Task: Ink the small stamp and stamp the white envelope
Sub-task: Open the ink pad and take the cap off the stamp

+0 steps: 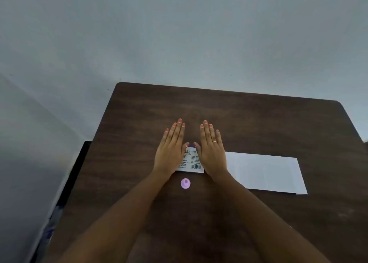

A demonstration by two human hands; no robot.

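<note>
A small round lilac stamp [185,183] stands on the dark wooden table [258,119], just in front of the ink pad box [190,161]. The box has a white printed label and a barcode. My left hand [170,151] lies flat, palm down, over the box's left part. My right hand [212,151] lies flat over its right part, a ring on one finger. Both hands have straight, spread fingers and hold nothing. The white envelope [266,173] lies flat to the right of my right hand.
The table's rounded far edge meets a plain grey wall [179,34]. The left table edge drops to a dark gap and a grey surface [29,163].
</note>
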